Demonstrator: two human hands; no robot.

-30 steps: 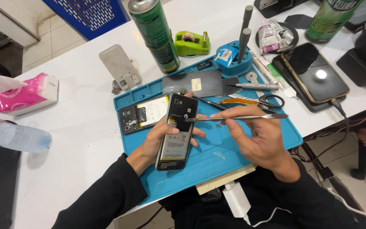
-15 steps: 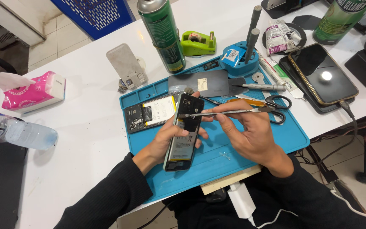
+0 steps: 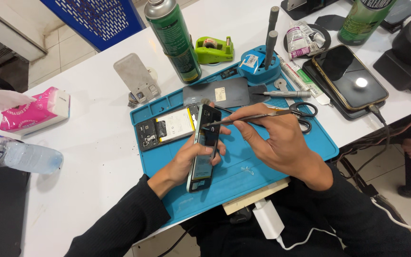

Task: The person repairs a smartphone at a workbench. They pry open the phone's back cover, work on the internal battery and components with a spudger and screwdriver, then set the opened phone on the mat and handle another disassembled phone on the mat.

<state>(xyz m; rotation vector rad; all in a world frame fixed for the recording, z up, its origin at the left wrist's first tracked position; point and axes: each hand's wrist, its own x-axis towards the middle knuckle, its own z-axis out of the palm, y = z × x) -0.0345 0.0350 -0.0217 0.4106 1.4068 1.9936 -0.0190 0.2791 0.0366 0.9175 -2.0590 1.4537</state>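
My left hand [image 3: 186,159] grips a dark smartphone [image 3: 204,150], tilted on its edge over the blue work mat [image 3: 281,157]. My right hand [image 3: 274,138] pinches metal tweezers [image 3: 248,117], whose tips touch the upper end of the phone. An opened phone body with a pale battery [image 3: 167,127] lies flat on the mat just left of the held phone. A dark back cover [image 3: 217,93] rests at the mat's far edge.
Scissors [image 3: 305,114], a screwdriver [image 3: 284,93] and a blue tool holder [image 3: 258,64] sit behind my right hand. A green spray can [image 3: 172,40], tape dispenser [image 3: 213,49], second phone [image 3: 349,76], tissue pack [image 3: 32,112] and water bottle [image 3: 17,154] stand around on the white table.
The held phone has turned more upright onto its edge. My right hand has brought the tweezers' tips against its upper end.
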